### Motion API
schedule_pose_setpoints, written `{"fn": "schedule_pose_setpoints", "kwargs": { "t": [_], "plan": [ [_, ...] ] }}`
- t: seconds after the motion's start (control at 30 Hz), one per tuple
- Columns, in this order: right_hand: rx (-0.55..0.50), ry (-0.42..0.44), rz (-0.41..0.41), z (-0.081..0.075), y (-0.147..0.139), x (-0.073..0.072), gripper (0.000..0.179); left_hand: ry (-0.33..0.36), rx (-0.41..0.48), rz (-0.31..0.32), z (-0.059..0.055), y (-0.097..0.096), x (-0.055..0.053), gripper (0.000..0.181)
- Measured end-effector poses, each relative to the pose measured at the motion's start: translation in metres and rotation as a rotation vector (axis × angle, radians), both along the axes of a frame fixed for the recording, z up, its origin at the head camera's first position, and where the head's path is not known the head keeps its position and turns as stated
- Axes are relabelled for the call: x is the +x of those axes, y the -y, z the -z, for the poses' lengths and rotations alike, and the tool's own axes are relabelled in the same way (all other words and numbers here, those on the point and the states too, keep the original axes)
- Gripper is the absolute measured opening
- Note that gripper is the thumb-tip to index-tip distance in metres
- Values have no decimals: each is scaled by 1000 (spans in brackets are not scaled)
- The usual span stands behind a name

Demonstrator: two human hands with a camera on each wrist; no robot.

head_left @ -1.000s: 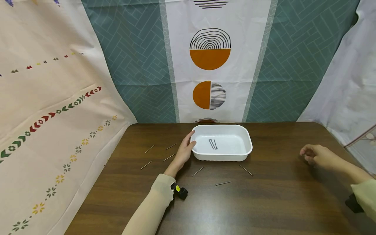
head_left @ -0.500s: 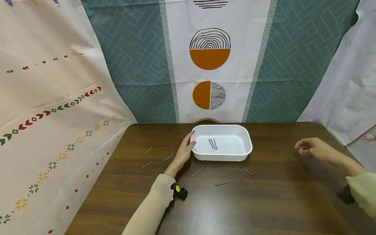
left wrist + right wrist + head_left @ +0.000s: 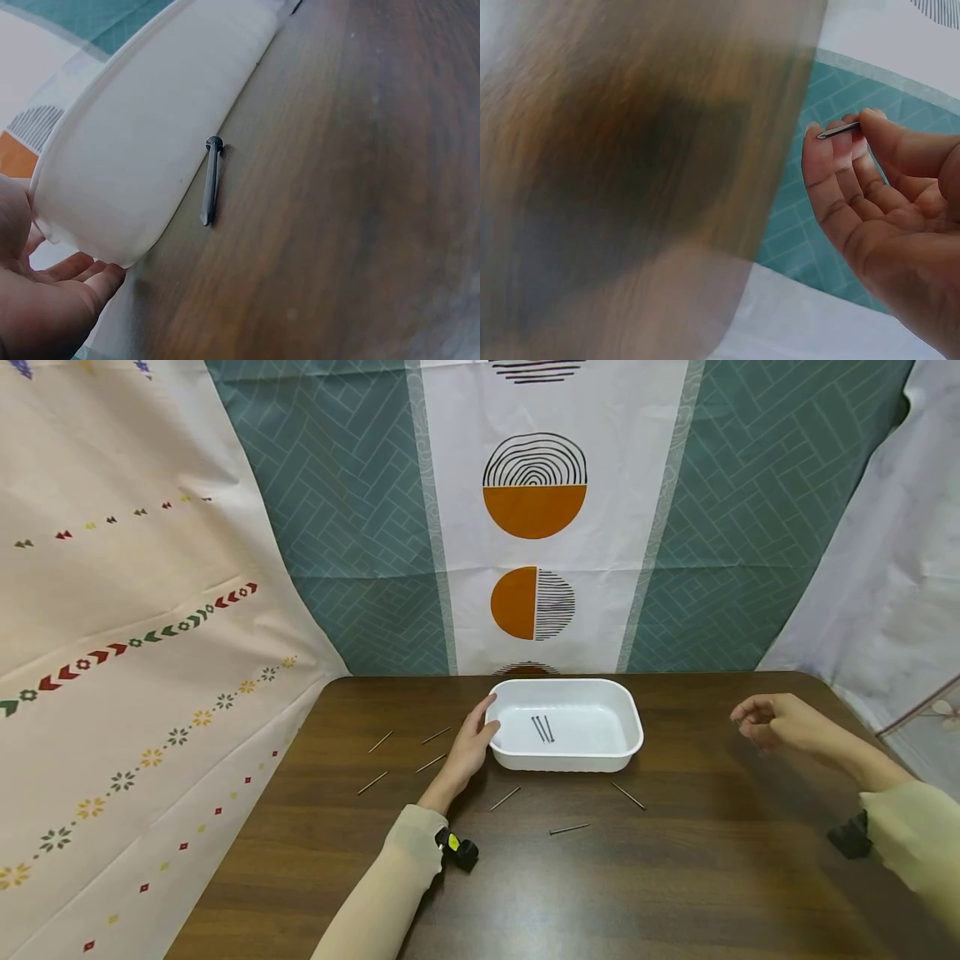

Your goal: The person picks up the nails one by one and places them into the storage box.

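A white plastic tray (image 3: 566, 762) stands at the back middle of the table, with a few dark nails (image 3: 542, 729) lying on its floor. My left hand (image 3: 468, 750) holds the tray's left end, thumb at the rim and fingers against the outer wall. In the left wrist view, one nail (image 3: 211, 180) lies beside the tray wall (image 3: 142, 127). To the right of the tray, above the table, my right hand (image 3: 787, 722) pinches a single nail (image 3: 840, 130) between thumb and fingertips, its pointed tip sticking out.
Several loose nails lie on the brown wooden table (image 3: 675, 885): some to the left, such as one nail (image 3: 381, 741), and others in front, such as another nail (image 3: 570, 829). Patterned cloths (image 3: 360, 527) hang behind and at both sides.
My right hand has moved left toward the tray and slightly farther back over the table. My left hand, the tray and the loose nails have stayed in place.
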State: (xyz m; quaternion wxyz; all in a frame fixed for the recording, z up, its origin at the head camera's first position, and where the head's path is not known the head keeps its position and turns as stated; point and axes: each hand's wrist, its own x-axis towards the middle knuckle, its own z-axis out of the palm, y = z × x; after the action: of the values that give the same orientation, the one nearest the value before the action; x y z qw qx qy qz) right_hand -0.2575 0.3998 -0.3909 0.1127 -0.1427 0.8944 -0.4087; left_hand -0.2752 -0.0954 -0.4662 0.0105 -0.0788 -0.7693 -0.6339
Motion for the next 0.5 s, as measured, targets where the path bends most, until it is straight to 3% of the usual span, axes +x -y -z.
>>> {"fn": "schedule_pose_setpoints", "kwargs": {
  "t": [0.17, 0.5],
  "plan": [
    [-21, 45, 10, -4, 9, -4, 31, -1, -5, 17, -1, 2, 1, 53],
    [-106, 48, 29, -13, 29, -12, 30, 11, -31, 20, -1, 2, 1, 53]
  ]
}}
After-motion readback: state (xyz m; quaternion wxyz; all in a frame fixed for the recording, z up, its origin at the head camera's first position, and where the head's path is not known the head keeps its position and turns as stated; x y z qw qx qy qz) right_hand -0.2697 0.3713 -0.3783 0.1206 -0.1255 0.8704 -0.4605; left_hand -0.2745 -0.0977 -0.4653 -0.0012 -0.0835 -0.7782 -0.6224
